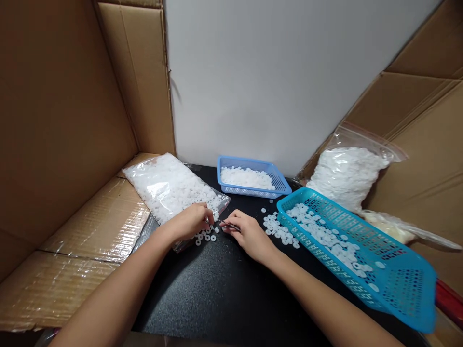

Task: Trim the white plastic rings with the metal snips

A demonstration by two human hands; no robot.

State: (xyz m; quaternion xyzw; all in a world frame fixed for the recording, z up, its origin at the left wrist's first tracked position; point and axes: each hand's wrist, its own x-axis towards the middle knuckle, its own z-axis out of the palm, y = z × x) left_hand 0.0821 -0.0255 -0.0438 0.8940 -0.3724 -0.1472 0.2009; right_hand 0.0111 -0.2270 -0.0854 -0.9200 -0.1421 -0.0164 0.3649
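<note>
My left hand is closed in a pinch at the mouth of a clear plastic bag full of small white rings. A small white ring shows at its fingertips, partly hidden. Opposite, my right hand grips a thin, dark pointed tool, its tip reaching toward the left fingertips; the tool's exact kind is too small to tell. Loose white rings lie on the black tabletop under and between both hands.
A blue basket of white pieces stands by the back wall. At right, a turquoise basket holds more rings, with a scattered pile beside it. Behind it leans a stuffed clear bag. Cardboard walls enclose the sides.
</note>
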